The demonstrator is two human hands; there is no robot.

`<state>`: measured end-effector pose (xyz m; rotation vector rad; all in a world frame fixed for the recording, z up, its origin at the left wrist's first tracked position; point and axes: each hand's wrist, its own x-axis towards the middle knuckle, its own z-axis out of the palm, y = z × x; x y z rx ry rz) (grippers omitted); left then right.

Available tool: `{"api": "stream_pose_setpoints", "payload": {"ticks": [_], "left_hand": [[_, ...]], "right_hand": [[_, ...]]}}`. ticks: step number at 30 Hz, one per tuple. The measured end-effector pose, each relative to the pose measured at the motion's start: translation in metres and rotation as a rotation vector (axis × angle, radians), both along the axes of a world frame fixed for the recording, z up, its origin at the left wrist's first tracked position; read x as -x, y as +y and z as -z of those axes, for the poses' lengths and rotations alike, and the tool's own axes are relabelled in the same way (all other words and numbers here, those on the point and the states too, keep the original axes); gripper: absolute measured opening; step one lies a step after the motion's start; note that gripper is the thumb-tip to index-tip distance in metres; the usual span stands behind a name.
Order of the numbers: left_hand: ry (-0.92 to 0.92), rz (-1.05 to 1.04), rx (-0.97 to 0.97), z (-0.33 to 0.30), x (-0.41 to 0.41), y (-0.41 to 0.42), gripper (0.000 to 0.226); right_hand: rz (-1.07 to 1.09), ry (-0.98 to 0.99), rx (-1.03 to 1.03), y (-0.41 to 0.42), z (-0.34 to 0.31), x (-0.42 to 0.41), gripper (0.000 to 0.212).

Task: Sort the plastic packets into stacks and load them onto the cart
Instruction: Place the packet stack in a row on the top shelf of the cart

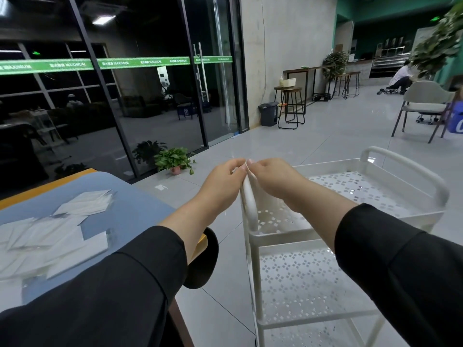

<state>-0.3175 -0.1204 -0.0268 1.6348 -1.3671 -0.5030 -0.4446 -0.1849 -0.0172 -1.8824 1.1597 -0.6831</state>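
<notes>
Plastic packets [62, 234] lie loose and overlapping on the blue counter [135, 214], lower left of frame. Left hand [225, 176] and right hand [270, 175] meet mid-frame, fingertips pinching something thin and pale, too small to name, over the white cart [375, 216]. Risks: slick film slipping from that shallow pinch; unsquared heaps sliding apart.

My table [140, 211] at the left, its top covered by a blue mat [130, 196], carries loose white plastic packets [50, 236] — a scattered overlapping heap near me, a smaller fanned bunch [85, 204] farther back. Beside it on the grey tiled floor [220, 271] stands my white cart [325, 319] — perforated shelves, the top one [363, 194] bare.
</notes>
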Motion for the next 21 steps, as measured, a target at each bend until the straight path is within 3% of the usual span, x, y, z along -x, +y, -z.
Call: {"api": "stream_pose_setpoints", "payload": {"ticks": [3, 5, 10, 12, 21], "left_hand": [[-0.065, 0.011, -0.081, -0.011, 0.002, 0.004, 0.043], [-0.222, 0.059, -0.182, -0.025, 0.007, 0.009, 0.052], [-0.613, 0.204, -0.422, -0.053, 0.018, 0.017, 0.08], [-0.744, 0.227, -0.451, -0.056, 0.021, 0.013, 0.089], [-0.915, 0.122, -0.501, -0.063, 0.036, -0.004, 0.064]], "right_hand": [[0.003, -0.072, -0.031, -0.001, 0.003, 0.002, 0.044], [0.057, -0.161, -0.119, -0.004, 0.005, 0.003, 0.045], [0.11, -0.27, -0.252, -0.012, 0.008, 0.008, 0.071], [0.085, -0.337, -0.286, -0.015, 0.009, 0.012, 0.066], [-0.043, -0.451, -0.337, -0.013, 0.015, 0.029, 0.05]]}}
